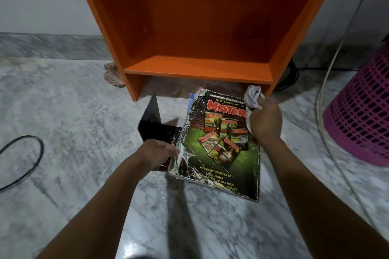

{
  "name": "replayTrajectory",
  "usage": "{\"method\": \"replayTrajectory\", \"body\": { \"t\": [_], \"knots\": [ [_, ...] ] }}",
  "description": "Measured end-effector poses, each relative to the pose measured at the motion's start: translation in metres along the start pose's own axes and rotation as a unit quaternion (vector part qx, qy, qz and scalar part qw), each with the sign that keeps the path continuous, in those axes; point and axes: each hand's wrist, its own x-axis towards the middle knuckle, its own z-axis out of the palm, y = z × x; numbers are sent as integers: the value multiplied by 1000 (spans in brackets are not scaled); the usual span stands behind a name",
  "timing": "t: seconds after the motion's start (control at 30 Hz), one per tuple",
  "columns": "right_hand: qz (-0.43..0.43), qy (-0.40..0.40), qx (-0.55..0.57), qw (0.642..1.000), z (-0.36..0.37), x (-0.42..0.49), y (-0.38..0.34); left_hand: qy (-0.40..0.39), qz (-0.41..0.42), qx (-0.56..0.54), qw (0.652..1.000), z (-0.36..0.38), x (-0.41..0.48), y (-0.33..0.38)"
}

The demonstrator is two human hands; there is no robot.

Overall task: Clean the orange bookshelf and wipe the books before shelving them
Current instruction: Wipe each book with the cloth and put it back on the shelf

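The orange bookshelf point(197, 69) stands on the marble floor against the wall, its compartment holding nothing. In front of it lies a worn magazine point(219, 147) with "MISTERI" on its dark cover, on top of other books whose edges show at its upper left. My left hand point(157, 153) grips the magazine's tattered left edge. My right hand point(266, 121) is closed on a crumpled grey-white cloth point(252, 99) and rests on the cover's upper right corner.
A black metal bookend point(155, 124) stands left of the magazine. A brownish rag point(112, 75) lies at the shelf's left foot. A pink perforated basket point(362, 111) stands at the right, with a pale cable point(328, 73) curving past it. A black cable loop point(27, 160) lies at left.
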Motion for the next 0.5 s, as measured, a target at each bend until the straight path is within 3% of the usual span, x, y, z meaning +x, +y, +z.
{"method": "replayTrajectory", "body": {
  "t": [0.07, 0.17, 0.27, 0.33, 0.5],
  "knots": [
    [-50, -5, -2, 999, 1, -27, -23, -10, -7, -10, 1000, -1, 0, 0],
    [-212, -127, -24, 969, 17, -85, -60, -33, -11, -16, 999, -2, -2, 1],
    [-292, -198, -79, 932, 34, -112, -66, -52, -16, -9, 998, -4, -5, -1],
    [-257, -169, -65, 949, 38, -103, -56, -71, -21, -5, 997, -7, -9, -4],
    [-61, -64, -42, 995, 26, -22, -11, -100, -16, 15, 995, -10, -16, -8]
  ]
}}
